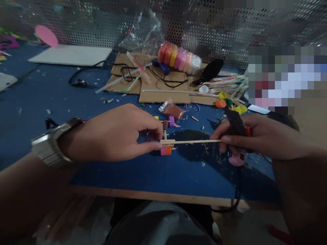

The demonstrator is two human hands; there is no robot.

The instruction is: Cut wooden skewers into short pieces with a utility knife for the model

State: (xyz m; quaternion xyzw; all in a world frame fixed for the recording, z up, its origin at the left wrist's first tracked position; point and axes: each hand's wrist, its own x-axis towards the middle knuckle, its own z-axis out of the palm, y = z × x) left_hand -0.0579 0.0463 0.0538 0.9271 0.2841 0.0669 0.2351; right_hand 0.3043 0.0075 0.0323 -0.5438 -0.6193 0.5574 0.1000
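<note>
My left hand (120,136), with a metal wristwatch (51,144), pinches the near side of a small frame of wooden sticks (167,143). Bottle-cap-like discs in purple (171,121) and orange (168,150) sit at its ends, and a brown lump (165,125) is on it. A thin wooden stick (194,141) runs level from the frame to my right hand (245,136), whose thumb and fingers are closed on its far end. Beneath that hand shows a pink tool (236,160) with a black cord, mostly hidden; whether it is gripped, I cannot tell.
Behind the hands lie a brown clay packet (175,111), cardboard pieces (166,97), a wrapped row of coloured clay (178,58) and a pile of straws (230,83). Loose caps (220,103) and scraps dot the blue table (143,177). A perforated metal panel (102,20) stands behind.
</note>
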